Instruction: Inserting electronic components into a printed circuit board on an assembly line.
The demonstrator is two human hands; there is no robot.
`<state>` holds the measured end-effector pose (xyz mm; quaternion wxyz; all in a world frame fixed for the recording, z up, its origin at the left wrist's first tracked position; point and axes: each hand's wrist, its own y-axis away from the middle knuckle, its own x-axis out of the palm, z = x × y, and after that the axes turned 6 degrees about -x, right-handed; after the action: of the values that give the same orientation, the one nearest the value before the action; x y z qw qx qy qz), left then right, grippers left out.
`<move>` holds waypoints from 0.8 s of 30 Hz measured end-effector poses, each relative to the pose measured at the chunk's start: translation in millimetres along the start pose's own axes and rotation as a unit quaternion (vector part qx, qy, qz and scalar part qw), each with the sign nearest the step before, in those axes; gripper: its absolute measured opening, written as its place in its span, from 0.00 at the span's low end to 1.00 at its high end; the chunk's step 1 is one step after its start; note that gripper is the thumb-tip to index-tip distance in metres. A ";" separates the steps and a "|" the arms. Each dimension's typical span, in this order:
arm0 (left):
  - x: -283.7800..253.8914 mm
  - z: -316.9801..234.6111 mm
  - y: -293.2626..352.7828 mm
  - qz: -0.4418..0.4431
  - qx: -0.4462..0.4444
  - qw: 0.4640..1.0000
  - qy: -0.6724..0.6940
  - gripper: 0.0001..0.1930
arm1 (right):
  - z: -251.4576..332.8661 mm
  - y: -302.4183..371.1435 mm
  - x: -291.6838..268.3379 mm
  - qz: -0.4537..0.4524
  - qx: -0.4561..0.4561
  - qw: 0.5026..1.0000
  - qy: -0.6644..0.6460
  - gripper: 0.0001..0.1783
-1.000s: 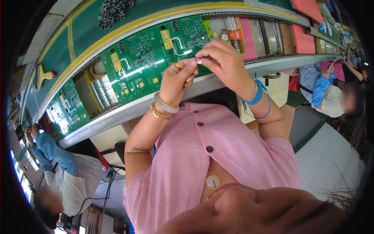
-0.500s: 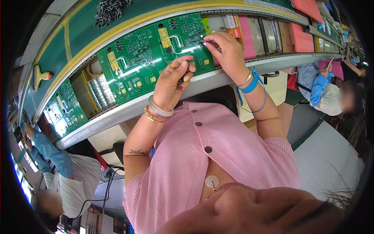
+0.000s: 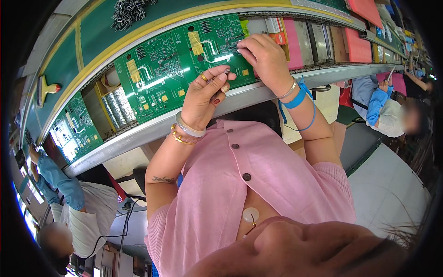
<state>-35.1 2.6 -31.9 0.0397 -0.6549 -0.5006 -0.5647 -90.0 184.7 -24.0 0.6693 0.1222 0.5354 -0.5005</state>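
A green circuit board (image 3: pixel 170 74) with yellow pads and printed outlines lies on the rail line in front of me. My left hand (image 3: pixel 206 94) is curled over its near edge, palm partly turned up. Between its thumb and index finger is a small dark, shiny part (image 3: pixel 226 70), too small to name. Over the board's right portion, my right hand (image 3: pixel 264 57) has thumb and index finger brought together close to the surface. Whatever these fingertips hold, if anything, cannot be made out. A blue wrist strap (image 3: pixel 296 100) with a cord circles my right wrist.
A pile of wire-legged parts (image 3: pixel 129 15) lies on the green bench beyond the rail. A brush (image 3: pixel 47 90) rests at the left, near another circuit board (image 3: pixel 78 127). The metal rail (image 3: pixel 152 127) runs along the near side. Two people sit nearby, left and right.
My right hand's fingertips have shifted slightly left; the dark part seen at them earlier no longer shows. The left fingers have shifted a little, exposing the small part at their tips.
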 end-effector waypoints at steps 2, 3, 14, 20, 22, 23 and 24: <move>-1.9 0.8 -0.7 0.007 0.002 1.000 0.001 0.09 | 1.5 -3.9 -0.7 0.005 0.003 1.000 0.003 0.09; -2.7 1.2 -1.2 0.014 0.005 1.000 0.002 0.09 | 2.5 -3.5 -3.3 0.005 0.004 1.000 0.003 0.09; -3.0 5.1 -9.9 0.052 -0.002 0.998 -0.024 0.11 | 43.0 4.2 -26.1 0.001 0.063 0.977 -0.205 0.09; 12.5 -1.7 -1.0 -0.013 0.001 1.000 0.000 0.15 | 23.5 11.4 -19.9 -0.014 0.114 0.980 -0.164 0.07; 9.0 -4.2 3.1 -0.022 -0.012 0.999 0.030 0.16 | 10.7 12.4 -13.0 -0.028 0.102 0.987 -0.117 0.07; 6.2 -3.4 3.5 -0.021 -0.013 0.999 0.029 0.16 | 6.9 13.4 -9.6 -0.029 0.104 0.987 -0.116 0.07; 2.8 -1.7 3.6 -0.011 -0.003 1.000 0.028 0.15 | 4.0 14.5 -6.6 -0.026 0.090 0.991 -0.096 0.07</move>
<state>-34.1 1.5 -27.3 0.0458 -0.6337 -0.5047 -0.5844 -75.5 192.3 -22.2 0.6906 0.1198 0.4246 -0.5731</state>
